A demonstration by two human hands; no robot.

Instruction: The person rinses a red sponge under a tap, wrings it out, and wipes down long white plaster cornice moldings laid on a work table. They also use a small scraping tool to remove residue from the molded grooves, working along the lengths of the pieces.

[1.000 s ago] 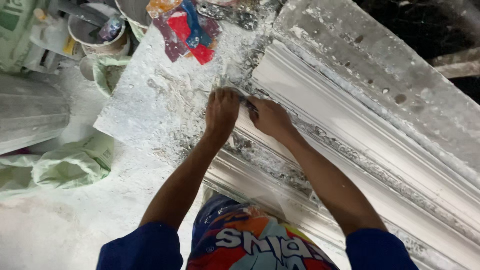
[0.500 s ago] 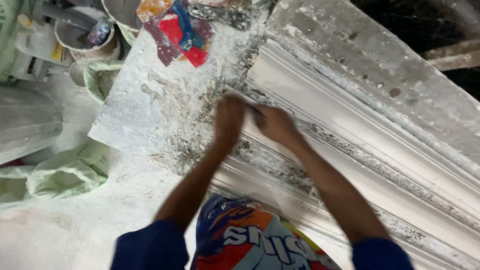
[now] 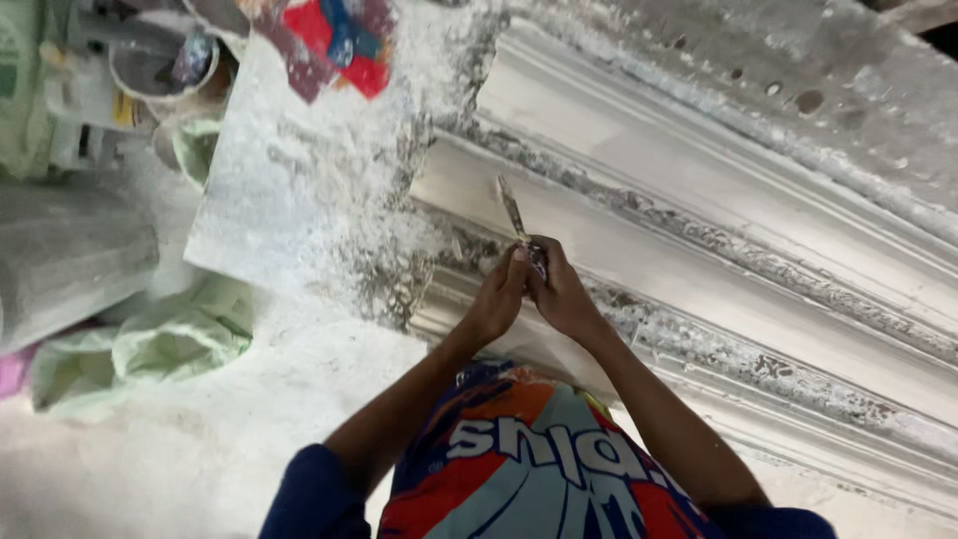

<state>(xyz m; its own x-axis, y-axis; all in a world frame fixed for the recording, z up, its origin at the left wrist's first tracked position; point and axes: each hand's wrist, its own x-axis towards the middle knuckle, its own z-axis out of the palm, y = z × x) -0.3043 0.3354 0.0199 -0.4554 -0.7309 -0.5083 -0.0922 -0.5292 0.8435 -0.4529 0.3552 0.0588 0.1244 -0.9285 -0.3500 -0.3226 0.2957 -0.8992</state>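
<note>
Over ridged white plaster moulding [image 3: 699,250], L hand [image 3: 496,299] & R hand [image 3: 564,294] grip thin flat scraper [image 3: 512,208], both closed tight.

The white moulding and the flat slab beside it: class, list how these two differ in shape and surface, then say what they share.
The white moulding is long with stepped ridges and grooves; the flat slab is a plain level sheet. The moulding looks smooth along its ridges; the slab is rough and speckled with crumbs. Both hands work a thin blade on the moulding; nothing touches the slab here. Both are pale and dusted with white powder.
</note>
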